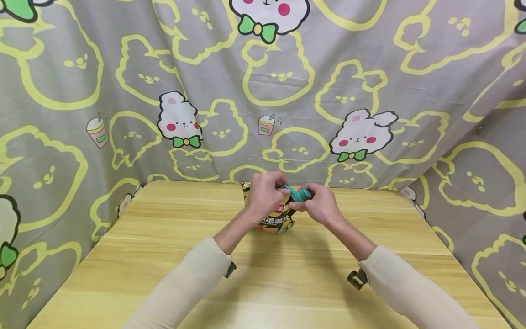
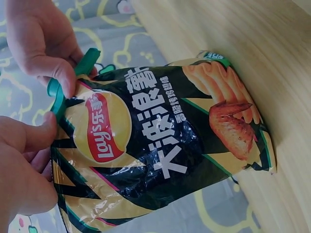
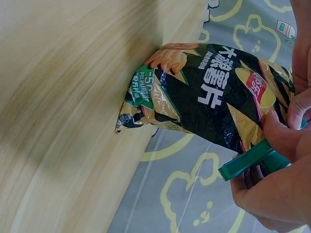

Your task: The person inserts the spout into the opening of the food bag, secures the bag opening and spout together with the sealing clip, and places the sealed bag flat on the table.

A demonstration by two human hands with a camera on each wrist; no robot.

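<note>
Grey cloth printed with yellow-outlined rabbits and a few white ones in green bow ties hangs across the whole upper part of the head view and folds in at both sides, closing off a pale wooden table (image 1: 164, 256) that fills the lower half.

Near the table's far edge, at the centre of the frame, a black-and-yellow Lay's chip bag (image 2: 160, 145) stands upright on its base. A green plastic clip (image 1: 298, 193) sits at the top of the bag, between the two hands. The left hand (image 1: 265, 194) has its fingers curled at the bag's top beside the clip, and the right hand (image 1: 320, 205) pinches the clip between thumb and fingers. In the right wrist view the clip's end sticks out below the thumb.

By my reading, the clip is at the bag's mouth but still being handled; whether it is fully clamped shut I cannot tell.
</note>
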